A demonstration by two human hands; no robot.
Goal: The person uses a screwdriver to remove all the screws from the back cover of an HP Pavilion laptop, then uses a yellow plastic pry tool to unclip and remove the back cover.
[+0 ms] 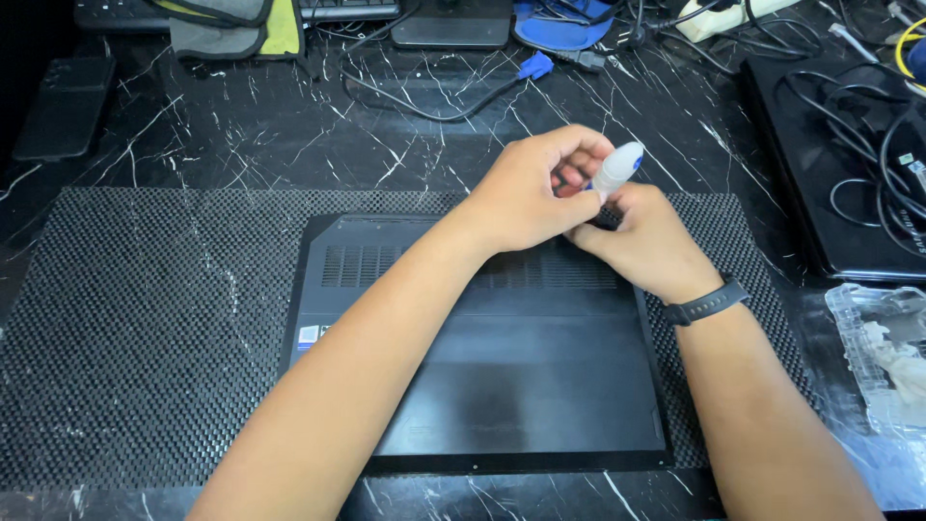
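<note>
A black laptop [502, 386] lies bottom side up on a dark woven mat [145, 318]. Both my hands meet over its far right corner. My right hand [641, 241], with a black band at the wrist, grips a screwdriver with a white and blue handle [617, 169], which stands tilted over the corner. My left hand [526, 193] crosses in front and curls its fingers around the same handle. The tool's tip is hidden behind my hands.
The table is black marble [241, 125]. Another black laptop [839, 174] with cables on it lies at the right. A clear plastic bag [887, 357] sits at the right edge. A blue-ended cable [532, 66], a keyboard and a cloth lie at the back.
</note>
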